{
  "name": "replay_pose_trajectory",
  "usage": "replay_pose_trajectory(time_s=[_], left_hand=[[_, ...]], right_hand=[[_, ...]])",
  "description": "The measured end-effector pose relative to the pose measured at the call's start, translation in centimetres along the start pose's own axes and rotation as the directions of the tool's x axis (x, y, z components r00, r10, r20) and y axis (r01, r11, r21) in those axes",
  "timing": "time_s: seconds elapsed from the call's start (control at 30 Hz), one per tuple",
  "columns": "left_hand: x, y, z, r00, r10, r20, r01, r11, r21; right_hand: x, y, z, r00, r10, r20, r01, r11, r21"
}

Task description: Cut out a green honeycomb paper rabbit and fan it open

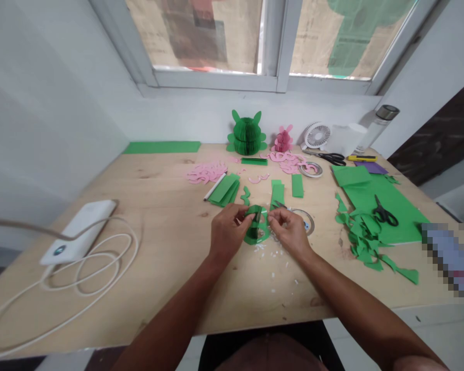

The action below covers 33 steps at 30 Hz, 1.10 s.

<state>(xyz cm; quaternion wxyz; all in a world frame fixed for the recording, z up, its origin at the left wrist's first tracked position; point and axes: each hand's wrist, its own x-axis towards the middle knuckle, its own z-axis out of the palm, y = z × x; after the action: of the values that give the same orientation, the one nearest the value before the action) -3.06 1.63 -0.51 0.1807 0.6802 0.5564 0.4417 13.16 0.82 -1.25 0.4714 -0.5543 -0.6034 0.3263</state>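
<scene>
My left hand (228, 232) grips a green paper cut-out (257, 226) with a ring-like outline, just above the table. My right hand (290, 232) is close beside it, its fingertips pinching the cut-out's right edge. The fingers partly hide the cut-out. A roll of clear tape (304, 220) lies just past my right hand, and small white scraps (265, 255) are scattered on the wooden table (166, 216) below both hands.
Green strips (223, 189) and pink cut-outs (204, 172) lie ahead. Green and pink honeycomb paper figures (246, 134) stand at the back. Right: scissors (384, 212) on a green sheet (375, 203), beside green scraps (365, 237). Left: a white power bank (77, 232) with a cable.
</scene>
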Motion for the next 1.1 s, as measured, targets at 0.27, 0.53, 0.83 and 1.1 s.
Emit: replay_pose_trajectory(time_s=[0.27,0.53,0.83,1.1], left_hand=[[-0.2,0.2,0.5,0.993,-0.113,0.031,0.116,0.982,-0.146],[-0.2,0.2,1.0,0.961,-0.225,0.162,0.276,0.836,-0.474],[-0.4,0.5,1.0,0.948,-0.260,0.181,0.317,0.791,-0.524],[-0.3,0.4,1.0,0.935,-0.287,0.208,0.354,0.784,-0.510]], right_hand=[[-0.1,0.0,0.0,0.998,-0.054,0.009,0.054,0.998,-0.024],[-0.4,-0.4,-0.1,0.985,-0.175,0.004,0.174,0.975,-0.139],[-0.7,-0.8,-0.3,0.952,-0.307,-0.003,0.299,0.929,-0.217],[-0.3,-0.7,-0.2,0.989,-0.150,0.002,0.150,0.989,0.021]])
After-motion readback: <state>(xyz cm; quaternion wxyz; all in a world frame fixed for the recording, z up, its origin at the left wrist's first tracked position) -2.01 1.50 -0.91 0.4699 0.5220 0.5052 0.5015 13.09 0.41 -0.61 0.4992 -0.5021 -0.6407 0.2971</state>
